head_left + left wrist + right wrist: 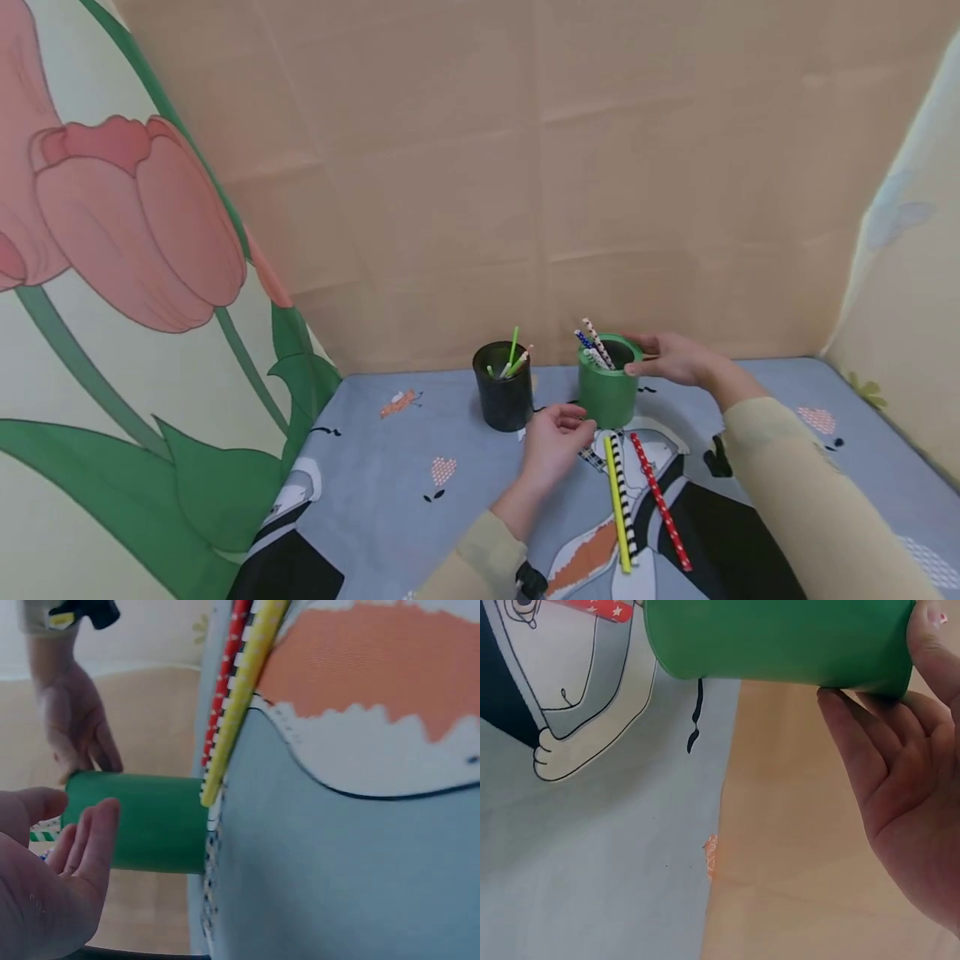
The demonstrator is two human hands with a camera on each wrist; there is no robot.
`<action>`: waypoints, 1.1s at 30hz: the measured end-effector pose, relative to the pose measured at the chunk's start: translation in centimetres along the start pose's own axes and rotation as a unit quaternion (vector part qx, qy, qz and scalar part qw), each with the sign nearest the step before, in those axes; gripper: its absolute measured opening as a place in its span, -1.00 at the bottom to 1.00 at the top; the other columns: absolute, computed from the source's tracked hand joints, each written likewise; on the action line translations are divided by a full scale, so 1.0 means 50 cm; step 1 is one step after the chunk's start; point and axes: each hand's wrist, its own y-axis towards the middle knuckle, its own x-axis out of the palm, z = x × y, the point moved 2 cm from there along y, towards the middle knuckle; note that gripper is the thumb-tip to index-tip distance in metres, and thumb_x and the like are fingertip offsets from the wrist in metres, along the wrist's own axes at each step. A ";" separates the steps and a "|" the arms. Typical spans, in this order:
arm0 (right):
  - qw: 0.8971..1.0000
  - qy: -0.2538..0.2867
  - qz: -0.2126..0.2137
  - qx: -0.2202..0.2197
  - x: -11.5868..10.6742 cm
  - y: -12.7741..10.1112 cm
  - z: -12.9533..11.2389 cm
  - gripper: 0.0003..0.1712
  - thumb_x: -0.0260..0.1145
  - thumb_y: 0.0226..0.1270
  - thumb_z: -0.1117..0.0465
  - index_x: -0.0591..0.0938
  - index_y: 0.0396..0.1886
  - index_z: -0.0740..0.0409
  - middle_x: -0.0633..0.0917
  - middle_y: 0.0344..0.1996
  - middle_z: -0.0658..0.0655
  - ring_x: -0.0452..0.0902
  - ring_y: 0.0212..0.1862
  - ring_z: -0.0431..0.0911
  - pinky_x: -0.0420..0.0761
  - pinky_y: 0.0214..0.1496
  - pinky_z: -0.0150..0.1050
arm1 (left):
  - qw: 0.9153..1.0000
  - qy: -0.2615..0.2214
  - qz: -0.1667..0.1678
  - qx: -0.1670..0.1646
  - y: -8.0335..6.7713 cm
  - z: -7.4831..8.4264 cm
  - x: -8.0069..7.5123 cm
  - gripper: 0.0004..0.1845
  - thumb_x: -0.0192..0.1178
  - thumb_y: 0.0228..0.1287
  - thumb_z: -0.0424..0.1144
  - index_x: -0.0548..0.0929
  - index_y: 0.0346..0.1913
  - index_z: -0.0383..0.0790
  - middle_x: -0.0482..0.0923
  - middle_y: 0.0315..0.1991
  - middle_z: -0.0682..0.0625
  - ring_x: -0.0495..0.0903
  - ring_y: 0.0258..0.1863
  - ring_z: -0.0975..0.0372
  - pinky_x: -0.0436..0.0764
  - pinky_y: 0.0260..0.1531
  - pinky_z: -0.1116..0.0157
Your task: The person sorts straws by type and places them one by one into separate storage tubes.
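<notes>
A green cup (607, 392) holding several patterned straws (594, 340) stands on the printed cloth near the back wall. My right hand (639, 353) grips its rim from the right; in the right wrist view the fingers (870, 757) and thumb pinch the green cup (780, 637). My left hand (576, 422) hovers by the cup's base with relaxed fingers and holds nothing; its fingers (94, 832) lie just short of the green cup (146, 821). A yellow straw (617, 504), a black-and-white striped straw (625, 508) and a red dotted straw (660, 502) lie side by side in front of the cup.
A black cup (504, 404) with several green and white straws (513, 357) stands left of the green one. A tan wall (525, 167) closes the back, and a tulip-printed panel (135, 250) closes the left side. The grey printed cloth (390, 467) covers the table.
</notes>
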 end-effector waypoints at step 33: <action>1.000 0.000 0.001 -0.018 -0.002 0.009 0.008 0.12 0.39 0.48 -0.25 0.16 0.69 0.34 0.45 0.46 0.52 0.39 0.43 0.49 0.46 0.33 0.48 | 0.959 0.219 -0.039 -0.174 -0.031 -0.081 0.067 -0.57 0.75 -0.14 -0.34 0.67 -0.28 -0.09 0.54 -0.41 0.05 0.49 -0.44 0.22 0.51 -0.46 0.28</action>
